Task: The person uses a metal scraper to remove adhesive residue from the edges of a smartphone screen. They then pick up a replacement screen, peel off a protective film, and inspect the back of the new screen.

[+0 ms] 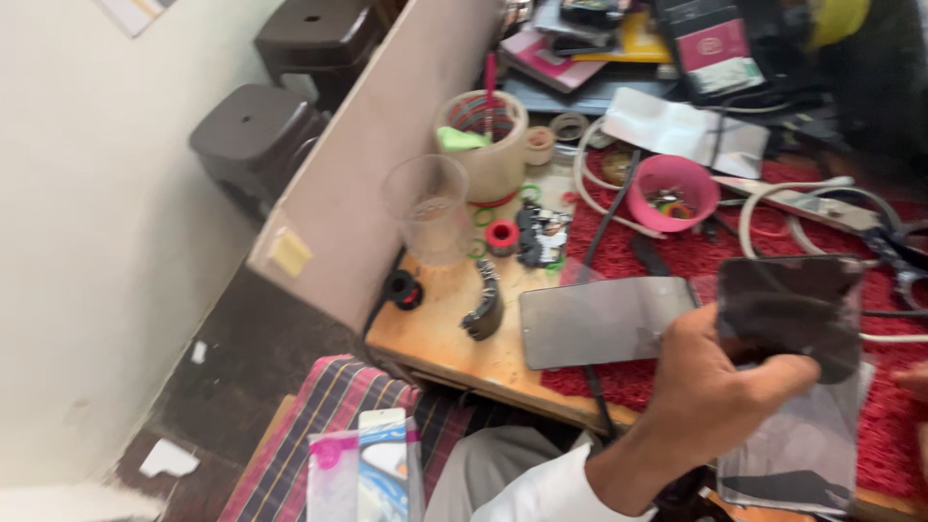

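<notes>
My left hand [710, 391] is closed on a dark, glossy phone screen panel [793, 304], holding it just above the red mat [677, 256]. Under the hand lies a clear plastic sleeve [807, 454] with a dark strip inside. A second dark screen panel [604, 319] lies flat to the left, half on the mat and half on the wooden table [435, 329]. Only a sliver of my right hand [916, 382] shows at the right edge, close to the held panel; its fingers are cut off by the frame.
A clear plastic cup [428, 208], a tape roll with tools in it [483, 140], a pink bowl [674, 190], white and black cables, scissors and small parts crowd the table. Two dark stools [251, 130] stand on the left. Plastic packets [367, 474] rest on my lap.
</notes>
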